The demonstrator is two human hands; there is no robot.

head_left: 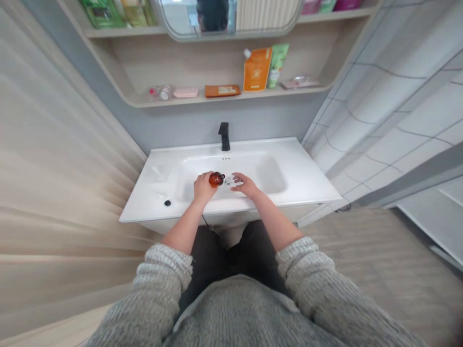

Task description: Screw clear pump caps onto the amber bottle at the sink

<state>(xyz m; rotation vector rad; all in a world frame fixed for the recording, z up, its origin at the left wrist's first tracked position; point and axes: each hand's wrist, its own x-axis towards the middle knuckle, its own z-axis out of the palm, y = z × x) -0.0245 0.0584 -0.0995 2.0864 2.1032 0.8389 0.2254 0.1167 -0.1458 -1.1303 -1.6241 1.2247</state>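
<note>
My left hand (204,187) is wrapped round a small amber bottle (216,180) above the white sink (273,176). The bottle is tipped on its side, its dark narrow neck toward the right. Facing that neck from the right is my right hand (245,185), its fingers spread and slightly curled, with nothing held in it. Between the bottle neck and those fingertips shows a shiny greyish patch; I cannot tell whether it is the drain or liquid. A small round black cap (167,203) lies on the counter left of the basin.
A black faucet (224,137) rises behind the basin. Above it, a shelf (231,99) holds an orange pouch (257,70), a green tube (277,66), a flat orange packet (222,90) and a pink soap box (185,92). A mirror (231,19) hangs higher. A pale curtain (54,168) borders the left.
</note>
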